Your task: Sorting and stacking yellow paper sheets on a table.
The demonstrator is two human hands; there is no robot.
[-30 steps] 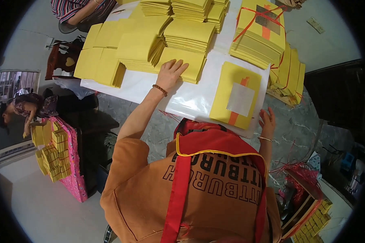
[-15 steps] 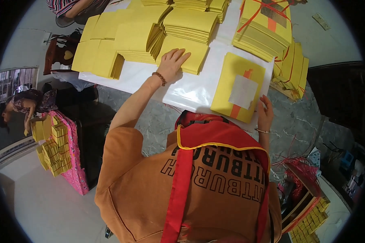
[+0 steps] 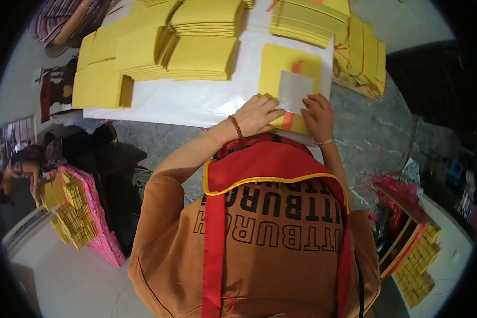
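A yellow paper stack [image 3: 273,61] lies near the front right corner of the white-covered table. An orange strip [image 3: 289,121] runs along it beneath a whitish rectangular sheet [image 3: 297,89]. My left hand [image 3: 255,114], wearing a beaded bracelet, rests over the stack's near left part, fingers spread and slightly bent. On the other side, my right hand [image 3: 319,116], with a bangle, has its fingers apart and curved at the sheet's right edge. Neither hand visibly grips anything.
Several folded yellow paper stacks [image 3: 201,55] cover the table's left and far parts. Thicker yellow bundles [image 3: 307,24] stand far right, others [image 3: 365,58] beyond the table edge. A person [image 3: 29,164] works at a pink-covered table [image 3: 108,246]. Red strands [image 3: 400,199] hang over a wooden frame.
My left hand has left the folded yellow stack and moved right onto the stack with the whitish sheet. My right hand has come inward to that sheet's edge. The view has shifted.
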